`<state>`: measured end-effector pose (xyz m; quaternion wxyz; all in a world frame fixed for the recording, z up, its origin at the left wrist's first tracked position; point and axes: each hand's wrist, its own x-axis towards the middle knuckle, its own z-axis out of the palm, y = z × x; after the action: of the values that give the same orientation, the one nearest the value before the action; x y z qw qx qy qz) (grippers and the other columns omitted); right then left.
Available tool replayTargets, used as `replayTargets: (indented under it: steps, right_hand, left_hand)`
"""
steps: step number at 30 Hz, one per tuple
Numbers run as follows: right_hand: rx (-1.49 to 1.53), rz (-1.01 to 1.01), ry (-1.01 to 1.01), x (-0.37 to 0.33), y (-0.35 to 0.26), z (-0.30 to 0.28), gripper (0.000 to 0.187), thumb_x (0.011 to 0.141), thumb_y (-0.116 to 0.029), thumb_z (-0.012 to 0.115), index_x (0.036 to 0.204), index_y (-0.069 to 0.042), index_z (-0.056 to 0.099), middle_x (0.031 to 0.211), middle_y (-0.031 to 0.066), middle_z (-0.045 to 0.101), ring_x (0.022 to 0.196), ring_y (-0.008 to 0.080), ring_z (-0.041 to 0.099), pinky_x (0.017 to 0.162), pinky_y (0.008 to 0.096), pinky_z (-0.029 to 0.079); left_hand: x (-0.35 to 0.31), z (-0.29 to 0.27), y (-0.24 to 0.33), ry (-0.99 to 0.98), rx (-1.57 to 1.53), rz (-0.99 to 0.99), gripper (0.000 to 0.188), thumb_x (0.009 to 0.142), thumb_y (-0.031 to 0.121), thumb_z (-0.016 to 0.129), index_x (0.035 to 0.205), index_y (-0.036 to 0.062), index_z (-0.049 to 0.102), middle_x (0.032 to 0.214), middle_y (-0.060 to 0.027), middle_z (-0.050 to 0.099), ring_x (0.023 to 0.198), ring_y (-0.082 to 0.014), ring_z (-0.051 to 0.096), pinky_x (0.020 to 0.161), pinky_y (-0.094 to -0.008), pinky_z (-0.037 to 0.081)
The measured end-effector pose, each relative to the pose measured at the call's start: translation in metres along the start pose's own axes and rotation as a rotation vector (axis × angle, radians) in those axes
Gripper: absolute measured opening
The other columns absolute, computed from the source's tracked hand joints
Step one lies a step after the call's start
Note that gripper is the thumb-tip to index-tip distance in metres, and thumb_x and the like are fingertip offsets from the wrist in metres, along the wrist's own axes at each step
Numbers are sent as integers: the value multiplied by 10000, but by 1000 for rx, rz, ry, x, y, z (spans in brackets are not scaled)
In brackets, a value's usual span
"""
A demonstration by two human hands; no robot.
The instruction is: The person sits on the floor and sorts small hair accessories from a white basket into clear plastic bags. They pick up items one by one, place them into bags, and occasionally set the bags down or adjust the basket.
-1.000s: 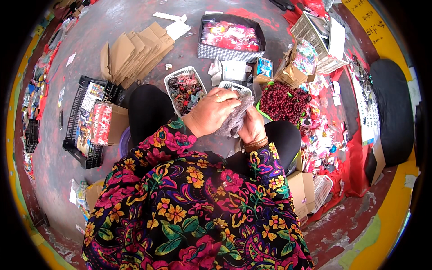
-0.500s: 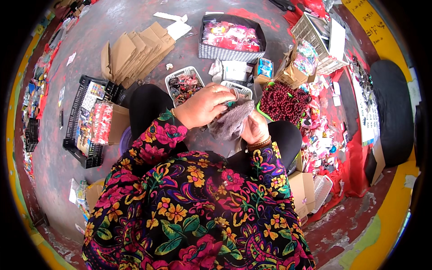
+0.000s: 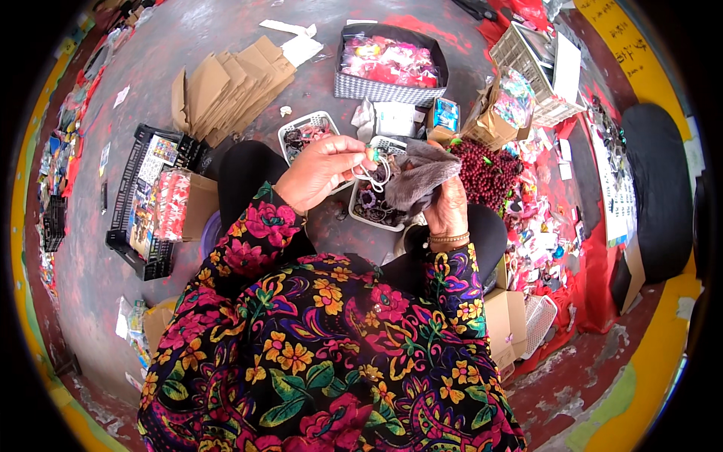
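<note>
My left hand (image 3: 320,169) pinches a small white elastic loop (image 3: 374,169) with a green bit on it, just pulled out to the left of a grey pouch. My right hand (image 3: 446,211) grips that grey fabric pouch (image 3: 418,177) from below. Both hands hover above a white plastic basket (image 3: 376,215) with dark hair ties in it, between my knees. A second white basket (image 3: 305,132) of small items sits just beyond my left hand.
A heap of dark red beads (image 3: 486,166) lies right of the pouch. Flattened cardboard boxes (image 3: 226,87) lie far left, a checked bin (image 3: 388,64) of pink packets ahead, a black crate (image 3: 147,196) of packaged goods at my left, and small cartons (image 3: 501,316) at right.
My left hand has drawn away from the pouch to the left and upward, now holding a white loop. The right hand still grips the pouch in about the same place.
</note>
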<state>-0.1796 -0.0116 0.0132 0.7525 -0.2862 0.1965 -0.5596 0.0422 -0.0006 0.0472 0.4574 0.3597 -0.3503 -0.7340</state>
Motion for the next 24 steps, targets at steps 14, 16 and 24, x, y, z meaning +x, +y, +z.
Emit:
replayTargets:
  steps: [14,16,24]
  right_hand:
    - [-718,-152,-164,-11,22,16,304,892,-196,485,1126,-6,525,1009,40,573,895,114,523,792,233,422]
    - [-568,-79,-88,-15,25,11,310,910,-230,448,1100,0,531,981,48,578,876,114,527,772,234,431]
    - [-52,187,110,-3,24,11,478,924,-402,367,1121,11,503,976,86,585,810,171,578,708,275,490]
  left_hand:
    - [-1,29,-34,-129,90,-37,183,820,-8,538,1000,-31,564,885,-22,576,785,-84,539,718,-211,431]
    - [-2,34,-36,-125,210,5,173,820,-11,538,989,-32,564,885,-22,577,795,-82,539,719,-210,430]
    - [1,29,-32,-63,-141,-47,158,827,-13,515,977,-25,563,936,-82,602,808,-154,580,742,-254,451]
